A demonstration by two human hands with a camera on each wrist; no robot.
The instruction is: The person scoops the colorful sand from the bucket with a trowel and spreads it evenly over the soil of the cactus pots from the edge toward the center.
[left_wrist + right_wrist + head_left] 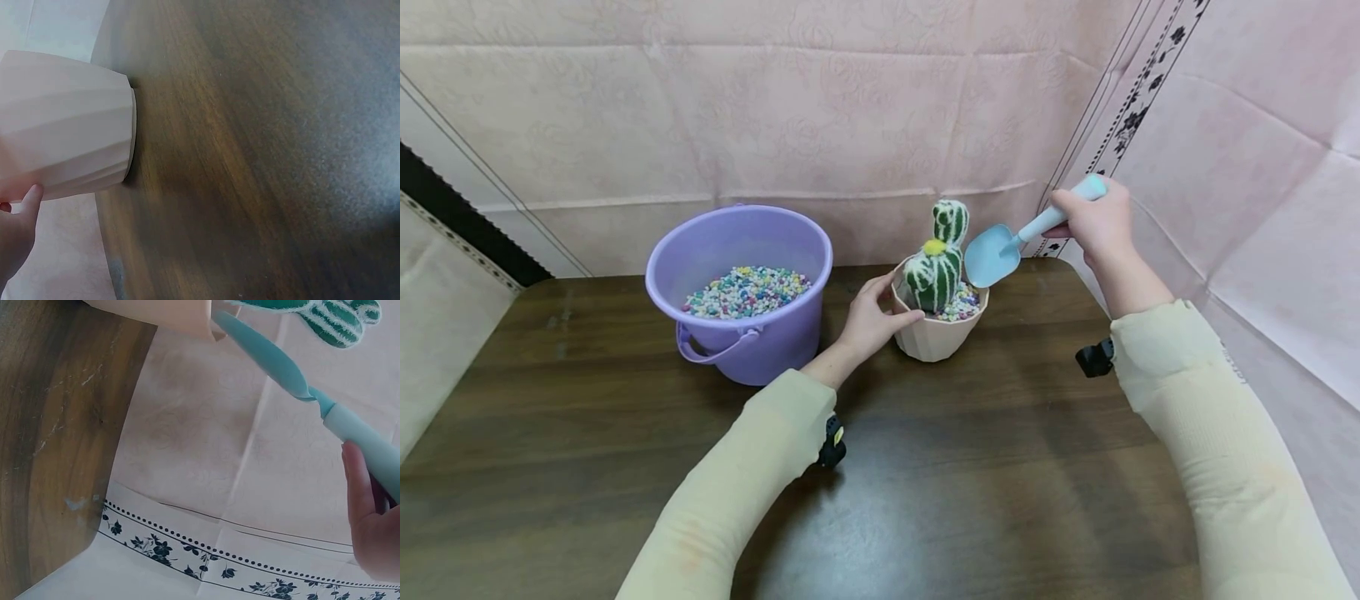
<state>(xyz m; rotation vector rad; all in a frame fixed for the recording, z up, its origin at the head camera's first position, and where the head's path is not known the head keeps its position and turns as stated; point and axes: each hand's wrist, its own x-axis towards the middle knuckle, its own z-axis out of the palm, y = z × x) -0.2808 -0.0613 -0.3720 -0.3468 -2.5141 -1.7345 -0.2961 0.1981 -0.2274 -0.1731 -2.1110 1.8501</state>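
A cream flower pot (936,337) stands on the table, holding a green knitted-looking cactus (934,279) with a yellow flower and small colourful pebbles (958,307). My left hand (872,319) grips the pot at its left side, thumb in front near the rim; the other fingers are partly hidden behind it. In the left wrist view, the thumb lies against the pot's ribbed wall (69,125). My right hand (1097,218) holds a light blue toy shovel (992,255) by its handle. The shovel's blade tips down over the pot's right rim, beside the cactus.
Left of the pot stands a purple bucket (797,333) with multicoloured pebbles (745,292) inside and its handle (715,354) hanging at the front. Behind the brown wooden table (962,483) hangs a pale pink cloth (850,125), with a floral border to the right.
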